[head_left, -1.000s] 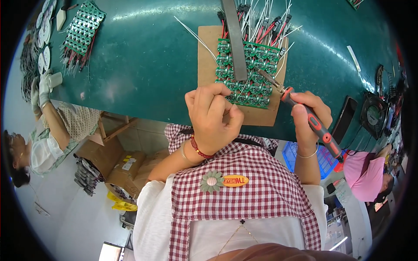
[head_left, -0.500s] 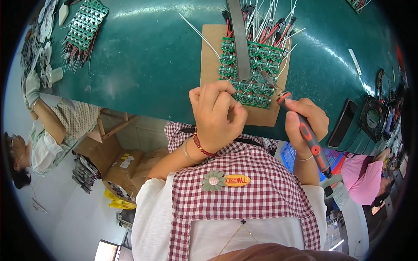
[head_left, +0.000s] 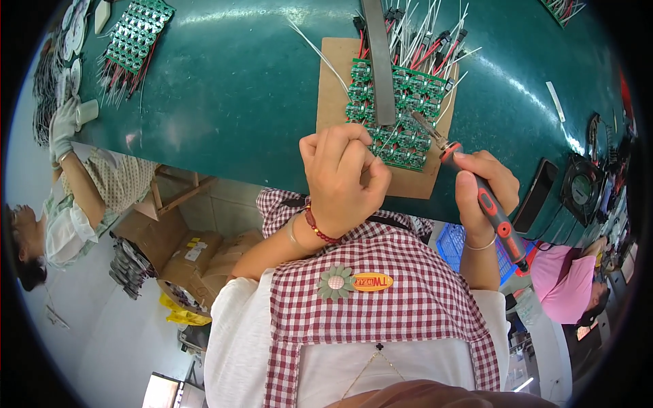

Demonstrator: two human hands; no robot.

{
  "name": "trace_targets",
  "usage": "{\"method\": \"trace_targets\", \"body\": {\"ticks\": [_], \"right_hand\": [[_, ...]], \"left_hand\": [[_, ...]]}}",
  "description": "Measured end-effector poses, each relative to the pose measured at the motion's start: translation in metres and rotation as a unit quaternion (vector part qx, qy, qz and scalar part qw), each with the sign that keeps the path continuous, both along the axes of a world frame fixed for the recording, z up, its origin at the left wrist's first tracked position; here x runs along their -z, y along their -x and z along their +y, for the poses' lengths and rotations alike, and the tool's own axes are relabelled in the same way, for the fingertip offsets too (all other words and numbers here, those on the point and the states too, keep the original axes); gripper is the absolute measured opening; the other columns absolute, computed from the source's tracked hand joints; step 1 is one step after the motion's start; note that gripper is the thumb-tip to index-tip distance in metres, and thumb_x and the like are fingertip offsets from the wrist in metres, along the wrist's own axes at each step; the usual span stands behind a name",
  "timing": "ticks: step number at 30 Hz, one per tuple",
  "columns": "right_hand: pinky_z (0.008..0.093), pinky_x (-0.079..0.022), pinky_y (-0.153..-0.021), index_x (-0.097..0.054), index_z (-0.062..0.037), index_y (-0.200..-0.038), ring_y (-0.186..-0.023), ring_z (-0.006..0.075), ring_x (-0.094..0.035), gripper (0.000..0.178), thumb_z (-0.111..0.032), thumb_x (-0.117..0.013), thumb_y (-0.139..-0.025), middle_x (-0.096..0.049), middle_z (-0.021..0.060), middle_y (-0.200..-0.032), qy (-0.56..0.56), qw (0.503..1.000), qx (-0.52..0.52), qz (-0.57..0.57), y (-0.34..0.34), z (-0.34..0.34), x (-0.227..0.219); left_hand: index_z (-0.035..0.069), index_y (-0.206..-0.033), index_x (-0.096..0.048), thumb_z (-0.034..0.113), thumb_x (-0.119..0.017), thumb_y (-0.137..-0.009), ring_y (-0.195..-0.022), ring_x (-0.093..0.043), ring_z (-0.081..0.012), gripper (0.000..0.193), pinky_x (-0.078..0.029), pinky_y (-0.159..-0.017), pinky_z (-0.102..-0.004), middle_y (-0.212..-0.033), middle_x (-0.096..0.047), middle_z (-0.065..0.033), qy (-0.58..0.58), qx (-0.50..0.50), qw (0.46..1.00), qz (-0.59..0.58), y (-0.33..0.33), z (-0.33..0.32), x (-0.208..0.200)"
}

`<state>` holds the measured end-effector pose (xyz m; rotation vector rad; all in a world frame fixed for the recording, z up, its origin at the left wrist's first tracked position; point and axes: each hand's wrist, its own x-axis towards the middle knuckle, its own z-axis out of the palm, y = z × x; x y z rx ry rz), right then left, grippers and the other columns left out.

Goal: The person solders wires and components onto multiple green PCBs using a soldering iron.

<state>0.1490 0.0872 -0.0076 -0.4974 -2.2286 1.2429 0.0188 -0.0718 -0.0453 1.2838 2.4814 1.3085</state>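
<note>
A panel of green circuit boards (head_left: 407, 146) lies on a brown cardboard sheet (head_left: 335, 81), and many white, red and black wires (head_left: 435, 47) fan out from its far edge. Across it rests a flat grey metal bar (head_left: 382, 75). My left hand (head_left: 343, 170) is closed in a pinch at the panel's near left side; a thin pale wire (head_left: 389, 138) seems to run from its fingertips, which are partly hidden. My right hand (head_left: 486, 187) grips a soldering iron (head_left: 491, 207) with a red and black handle, its tip pointing down at the panel's right part.
Another wired panel (head_left: 138, 37) lies far left, near a co-worker's gloved hand (head_left: 63, 126) and a white cup-like piece (head_left: 87, 112). On the right are a phone (head_left: 535, 196), a black fan (head_left: 583, 187) and a white strip (head_left: 555, 100). A blue basket (head_left: 452, 243) stands below the table edge.
The soldering iron and my right hand have shifted slightly right, as has the whole bench in view. My left hand keeps its pinch. The co-worker's gloved hand has moved nearer the white piece.
</note>
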Motion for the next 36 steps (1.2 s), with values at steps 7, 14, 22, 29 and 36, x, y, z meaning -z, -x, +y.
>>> {"method": "trace_targets", "body": {"ticks": [7, 14, 22, 29, 36], "right_hand": [[0.0254, -0.037, -0.051, -0.068, 0.0019, -0.091, -0.055, 0.0131, -0.05, 0.019, -0.015, -0.066, -0.083, -0.057, 0.0063, -0.065, 0.042, 0.997, 0.057, 0.021, -0.008, 0.012, -0.013], [0.0207, -0.038, -0.07, -0.062, 0.0005, -0.093, -0.077, 0.008, -0.053, 0.023, -0.019, -0.065, -0.082, -0.061, 0.0044, -0.091, 0.235, 0.97, 0.01, -0.06, 0.007, 0.071, -0.02], [0.0216, -0.038, -0.069, -0.063, -0.0017, -0.088, -0.077, 0.006, -0.053, 0.018, -0.018, -0.067, -0.082, -0.063, 0.0018, -0.085, 0.304, 0.944, -0.081, -0.101, 0.035, 0.098, -0.005], [0.022, -0.038, -0.068, -0.064, -0.0019, -0.088, -0.076, 0.0063, -0.053, 0.018, -0.019, -0.066, -0.083, -0.063, 0.0021, -0.083, 0.317, 0.937, -0.089, -0.117, 0.041, 0.1, -0.001], [0.0225, -0.041, -0.071, -0.064, -0.0018, -0.087, -0.078, 0.008, -0.057, 0.019, -0.02, -0.066, -0.083, -0.065, 0.0035, -0.084, 0.3, 0.938, -0.113, -0.131, 0.05, 0.102, 0.001]], "left_hand": [[0.008, -0.068, -0.05, 0.003, -0.064, -0.06, -0.081, -0.052, -0.0226, 0.018, -0.033, -0.076, -0.0367, -0.093, -0.057, -0.0056, 0.004, -0.005, 1.0, 0.001, -0.001, 0.0, -0.015], [0.008, -0.065, -0.046, 0.0, -0.061, -0.056, -0.086, -0.05, -0.0252, 0.019, -0.032, -0.076, -0.037, -0.096, -0.057, -0.0068, 0.043, 0.008, 0.998, 0.036, 0.016, 0.019, -0.032], [0.007, -0.065, -0.044, -0.001, -0.058, -0.056, -0.088, -0.049, -0.0251, 0.018, -0.031, -0.076, -0.036, -0.095, -0.056, -0.0054, 0.077, 0.022, 0.996, 0.039, 0.033, 0.041, -0.037], [0.001, -0.08, -0.057, 0.002, -0.059, -0.056, -0.087, -0.049, -0.0252, 0.024, -0.032, -0.077, -0.039, -0.095, -0.052, -0.006, 0.097, 0.04, 0.993, 0.049, 0.039, 0.046, -0.039], [0.002, -0.079, -0.056, 0.002, -0.059, -0.056, -0.087, -0.048, -0.0256, 0.024, -0.032, -0.076, -0.0391, -0.094, -0.051, -0.0063, 0.111, 0.046, 0.992, 0.036, 0.038, 0.045, -0.04]]}}
